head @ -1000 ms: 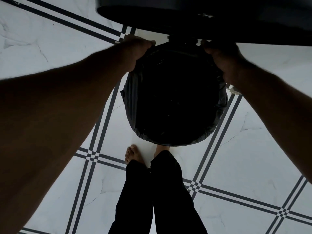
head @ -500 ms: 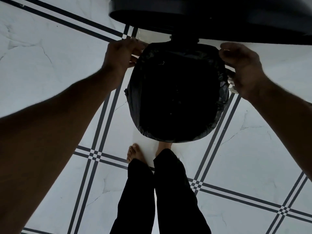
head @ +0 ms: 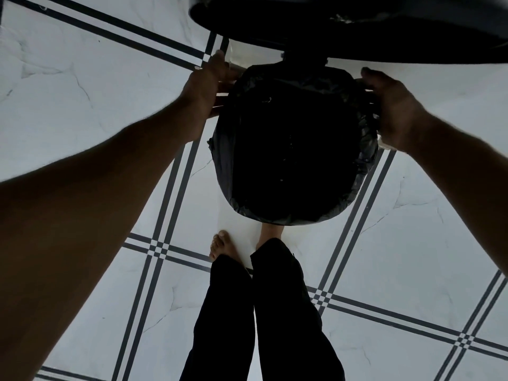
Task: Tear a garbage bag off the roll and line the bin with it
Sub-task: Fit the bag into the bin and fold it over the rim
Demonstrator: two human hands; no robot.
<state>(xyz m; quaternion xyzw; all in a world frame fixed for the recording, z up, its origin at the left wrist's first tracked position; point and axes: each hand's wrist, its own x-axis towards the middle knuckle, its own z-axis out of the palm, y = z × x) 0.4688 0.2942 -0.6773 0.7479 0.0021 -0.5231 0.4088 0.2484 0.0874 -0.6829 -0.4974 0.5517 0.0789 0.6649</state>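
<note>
A black garbage bag [head: 291,149] is spread over the mouth of the round bin, folded down over its rim, so the bin itself is almost hidden. It stands on the floor right in front of my feet. My left hand [head: 207,89] lies against the bag's upper left edge, its fingers stretched toward the plastic. My right hand [head: 395,111] is at the bag's upper right edge with its fingers curled on the folded-over plastic. The roll is not in view.
A dark round tabletop [head: 357,34] overhangs the far side of the bin at the top of the view. The floor is white marble tile [head: 82,92] with dark double stripes. My bare feet [head: 221,243] and black trouser legs [head: 264,312] are just below the bin.
Both hands slid outward and down along the bag's rim. The left hand went from gripping the edge to fingers stretched out. The view shifted slightly.
</note>
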